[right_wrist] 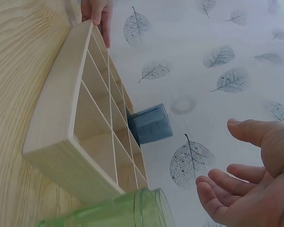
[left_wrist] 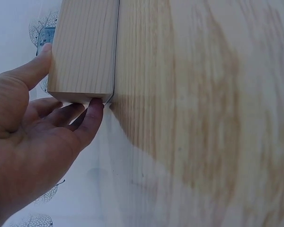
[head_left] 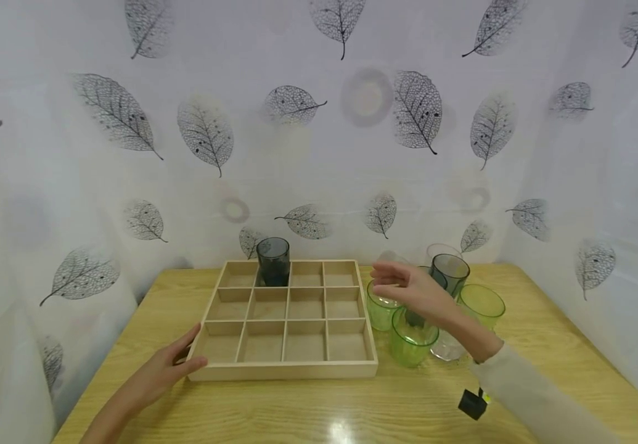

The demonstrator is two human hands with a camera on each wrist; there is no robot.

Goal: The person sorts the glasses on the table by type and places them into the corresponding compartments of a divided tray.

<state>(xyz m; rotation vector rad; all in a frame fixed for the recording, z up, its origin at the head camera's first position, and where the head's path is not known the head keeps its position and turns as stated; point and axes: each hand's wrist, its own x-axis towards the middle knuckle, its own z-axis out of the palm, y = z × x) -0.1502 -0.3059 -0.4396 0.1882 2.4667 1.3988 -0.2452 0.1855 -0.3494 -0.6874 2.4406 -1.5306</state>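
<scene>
A pale wooden tray with a grid of compartments lies on the table. My left hand grips its front left corner, thumb at the rim and fingers against the side wall, as the left wrist view shows. One dark grey-blue glass stands upright in the back row, second compartment from the left. Over the glasses right of the tray, my right hand hovers with relaxed fingers and holds nothing. Beneath and around it are green glasses, another dark glass and a clear glass, partly hidden by hand and forearm.
A green glass stands at the right of the cluster. A small black block shows beneath the right sleeve. A leaf-print curtain hangs behind and beside the wood-grain table.
</scene>
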